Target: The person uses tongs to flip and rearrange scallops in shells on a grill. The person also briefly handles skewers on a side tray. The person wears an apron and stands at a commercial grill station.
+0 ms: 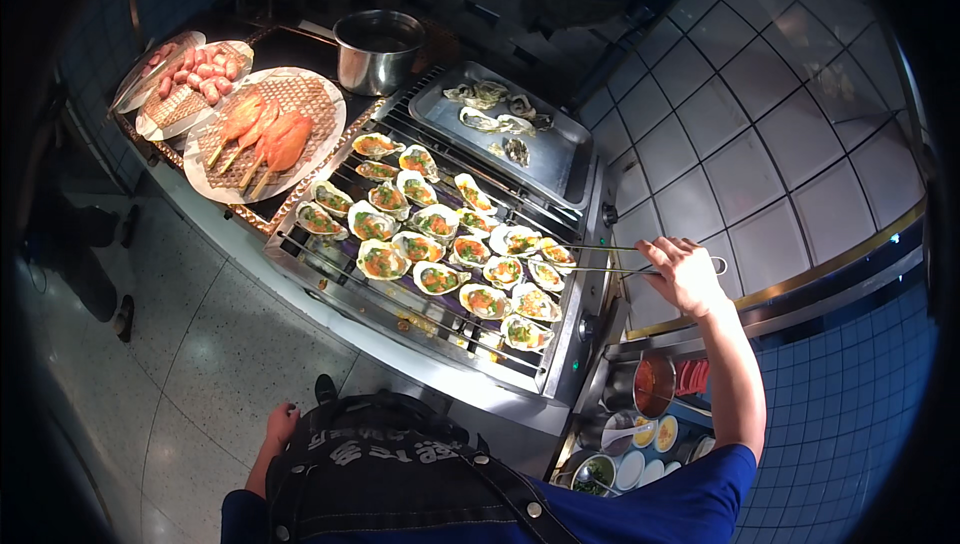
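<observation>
My right hand [682, 274] grips a pair of metal tongs [606, 248] beyond the grill's right side. The arms of the tongs reach left, with their tips at a topped half-shell oyster [556, 254] near the right end of the grill [442, 319]. Whether the tips squeeze the shell cannot be told. Many more oysters with orange and green topping [382, 259] lie in loose rows on the bars. Down beside my apron hangs my left hand [283, 422], away from the grill; its fingers are partly hidden and nothing shows in it.
Behind the oysters, a metal tray [450, 140] holds several plain shells. A steel pot [379, 56] stands at the back left. Skewered meat lies on a round plate [322, 105], near sausages [202, 75]. Right of me are a sauce pot [651, 386] and chopped greens [596, 473]. A tiled wall [750, 131] borders the grill.
</observation>
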{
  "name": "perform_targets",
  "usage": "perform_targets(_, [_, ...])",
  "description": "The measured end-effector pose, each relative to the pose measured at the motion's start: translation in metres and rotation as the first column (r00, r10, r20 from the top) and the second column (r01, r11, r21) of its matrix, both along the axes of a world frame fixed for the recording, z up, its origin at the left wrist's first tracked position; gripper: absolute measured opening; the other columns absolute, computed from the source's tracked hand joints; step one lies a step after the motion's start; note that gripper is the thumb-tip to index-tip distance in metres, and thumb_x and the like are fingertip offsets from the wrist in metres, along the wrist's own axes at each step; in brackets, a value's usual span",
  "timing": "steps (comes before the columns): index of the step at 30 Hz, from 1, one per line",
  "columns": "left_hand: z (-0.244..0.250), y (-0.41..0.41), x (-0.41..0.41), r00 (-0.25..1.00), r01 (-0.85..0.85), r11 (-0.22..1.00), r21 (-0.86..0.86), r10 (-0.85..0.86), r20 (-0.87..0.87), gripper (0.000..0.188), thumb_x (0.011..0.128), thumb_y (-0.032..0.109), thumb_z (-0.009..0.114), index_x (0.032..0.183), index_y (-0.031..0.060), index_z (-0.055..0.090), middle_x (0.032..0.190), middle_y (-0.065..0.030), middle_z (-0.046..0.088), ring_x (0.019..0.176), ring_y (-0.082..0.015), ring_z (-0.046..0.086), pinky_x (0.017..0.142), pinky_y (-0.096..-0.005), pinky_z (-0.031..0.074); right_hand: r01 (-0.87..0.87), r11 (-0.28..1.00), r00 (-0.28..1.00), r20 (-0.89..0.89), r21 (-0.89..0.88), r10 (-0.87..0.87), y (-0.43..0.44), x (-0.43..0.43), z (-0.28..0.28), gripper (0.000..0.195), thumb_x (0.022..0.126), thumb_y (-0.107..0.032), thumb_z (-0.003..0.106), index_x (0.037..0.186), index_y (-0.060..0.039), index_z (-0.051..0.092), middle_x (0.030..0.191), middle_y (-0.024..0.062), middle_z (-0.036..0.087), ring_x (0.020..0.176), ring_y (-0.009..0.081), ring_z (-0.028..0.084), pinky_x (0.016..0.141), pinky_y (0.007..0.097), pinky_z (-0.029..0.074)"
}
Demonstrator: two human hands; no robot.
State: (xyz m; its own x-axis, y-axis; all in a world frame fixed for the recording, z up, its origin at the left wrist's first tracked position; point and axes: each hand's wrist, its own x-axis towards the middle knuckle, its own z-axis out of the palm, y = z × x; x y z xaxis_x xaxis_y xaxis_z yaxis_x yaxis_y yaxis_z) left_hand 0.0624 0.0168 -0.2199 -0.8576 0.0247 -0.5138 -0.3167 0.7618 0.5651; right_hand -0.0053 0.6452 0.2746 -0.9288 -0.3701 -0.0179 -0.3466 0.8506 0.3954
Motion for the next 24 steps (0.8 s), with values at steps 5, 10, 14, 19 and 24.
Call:
perform_targets(5, [0.003,0.003,-0.003,1.000,-0.011,1.000,0.006,0.011,0.015,0.036,0.082,0.030,0.061,0.106,0.0046,0.066,0.090,-0.0204,0.069,0.087,-0.0349,0.067,0.079,-0.0415,0.052,-0.025,0.999,1.000,-0.012,0.021,0.025,-0.007,-0.001,0.010,0.057,0.067,-0.016,0.077,0.117,-0.0104,0.051,0.088,0.0049,0.059,0.081,0.0220,0.064,0.075,0.0340,0.053])
perform_targets(10, [0.000,0.003,-0.004,1.000,-0.005,1.000,0.011,0.005,0.013,0.035,0.082,0.030,0.061,0.106,0.0051,0.066,0.089,-0.0194,0.069,0.087,-0.0341,0.067,0.078,-0.0411,0.052,0.080,0.996,0.997,-0.012,0.046,-0.080,-0.013,0.004,0.022,0.056,0.067,-0.020,0.078,0.118,-0.0092,0.054,0.095,0.0080,0.063,0.089,0.0257,0.065,0.083,0.0362,0.053])
perform_targets(14, [-0.006,0.000,-0.003,1.000,0.016,1.000,0.016,-0.016,0.004,0.035,0.083,0.031,0.060,0.107,0.0052,0.066,0.089,-0.0190,0.069,0.086,-0.0340,0.067,0.077,-0.0407,0.052,0.093,0.994,0.994,-0.069,0.055,-0.089,-0.014,0.011,0.020,0.056,0.069,-0.021,0.078,0.119,-0.0090,0.054,0.092,0.0070,0.063,0.083,0.0247,0.067,0.079,0.0343,0.054])
perform_targets(19, [-0.006,-0.005,-0.006,1.000,0.005,0.999,0.046,-0.006,0.020,0.035,0.084,0.031,0.058,0.107,0.0047,0.065,0.086,-0.0172,0.070,0.083,-0.0319,0.068,0.075,-0.0399,0.053,0.221,0.969,0.972,-0.054,-0.108,-0.228,-0.031,0.011,0.005,0.056,0.072,-0.025,0.076,0.121,-0.0061,0.056,0.106,0.0087,0.065,0.090,0.0264,0.067,0.079,0.0344,0.054])
perform_targets(24, [0.001,-0.014,-0.006,0.999,-0.025,0.993,0.119,0.022,0.025,0.034,0.086,0.028,0.058,0.106,0.0010,0.064,0.080,-0.0147,0.071,0.076,-0.0274,0.070,0.072,-0.0377,0.053,0.428,0.879,0.904,0.079,-0.208,-0.421,-0.080,-0.004,-0.008,0.053,0.072,-0.029,0.075,0.117,-0.0060,0.060,0.099,0.0110,0.066,0.085,0.0260,0.068,0.075,0.0341,0.054])
